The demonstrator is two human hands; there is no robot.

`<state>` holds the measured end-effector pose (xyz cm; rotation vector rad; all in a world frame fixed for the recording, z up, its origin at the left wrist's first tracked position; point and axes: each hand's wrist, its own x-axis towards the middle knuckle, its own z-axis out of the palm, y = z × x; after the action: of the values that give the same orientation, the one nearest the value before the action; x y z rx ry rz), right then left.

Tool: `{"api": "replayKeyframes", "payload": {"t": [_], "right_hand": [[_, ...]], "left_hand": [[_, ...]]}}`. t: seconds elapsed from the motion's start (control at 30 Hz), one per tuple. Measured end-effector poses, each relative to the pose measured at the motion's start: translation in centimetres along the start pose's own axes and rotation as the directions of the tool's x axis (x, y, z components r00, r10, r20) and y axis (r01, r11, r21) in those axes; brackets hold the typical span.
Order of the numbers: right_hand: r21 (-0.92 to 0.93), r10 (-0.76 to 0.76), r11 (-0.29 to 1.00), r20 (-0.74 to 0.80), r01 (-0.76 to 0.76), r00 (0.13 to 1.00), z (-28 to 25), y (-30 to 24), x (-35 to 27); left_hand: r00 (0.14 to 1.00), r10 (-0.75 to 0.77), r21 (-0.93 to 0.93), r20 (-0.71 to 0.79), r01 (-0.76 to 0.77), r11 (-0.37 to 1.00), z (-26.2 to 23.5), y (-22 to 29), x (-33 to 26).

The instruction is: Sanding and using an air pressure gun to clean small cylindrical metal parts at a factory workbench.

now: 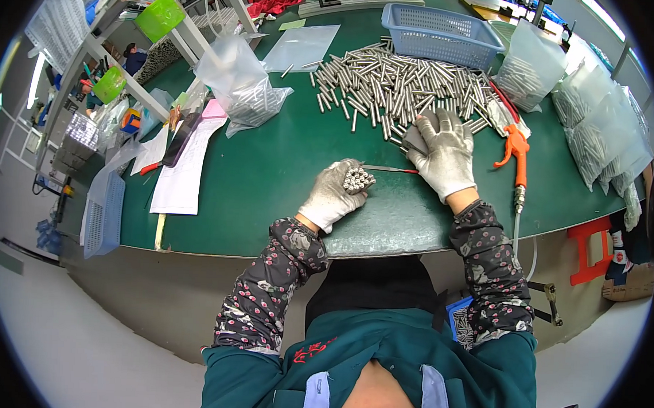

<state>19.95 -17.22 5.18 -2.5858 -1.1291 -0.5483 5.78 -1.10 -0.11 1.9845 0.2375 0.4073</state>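
Note:
My left hand (pixel 332 195), in a white work glove with grey-stained fingers, is closed round a bundle of short metal pins (pixel 358 179). Their round ends face up toward me. My right hand (pixel 444 152), gloved alike, lies at the near edge of a heap of loose metal pins (pixel 391 83), its fingers spread over several of them. A dark grey patch shows by its thumb; whether this is the glove or a separate piece I cannot tell. Between my hands a thin tool with a red end (pixel 390 169) lies on the green table.
A blue plastic basket (pixel 443 40) stands behind the heap. An orange air gun (pixel 517 150) with its hose lies right of my right hand. Clear bags of pins (pixel 597 121) line the right side; another bag (pixel 248 91) sits left. Paper sheets (pixel 182 176) lie at the left edge.

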Motion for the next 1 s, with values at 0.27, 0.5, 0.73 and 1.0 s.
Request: {"api": "replayKeyframes", "payload": {"t": [0.27,0.5,0.73,1.0], "right_hand": [[-0.280,-0.377,0.878,0.094,0.388,0.921,-1.0,-4.0,-0.7],[-0.465,-0.388,0.751,0.265,0.469,0.883,0.9,-5.0,-0.8],[0.229,-0.219,0.960,0.246,0.163,0.944,-2.1,-2.3,-0.7],[0.734,-0.152,0.661,0.333,-0.155,0.931,-0.8,-1.0,-0.6]], "left_hand": [[1.000,0.017,-0.116,0.015,-0.015,0.993,-0.2,-1.1,0.2],[0.998,0.059,0.042,0.023,-0.060,0.997,0.0,-0.6,0.4],[0.997,0.076,0.040,0.017,-0.076,0.996,-0.3,-0.9,0.1],[0.997,0.063,-0.017,0.044,-0.062,0.998,-0.1,-1.1,0.4]]}}
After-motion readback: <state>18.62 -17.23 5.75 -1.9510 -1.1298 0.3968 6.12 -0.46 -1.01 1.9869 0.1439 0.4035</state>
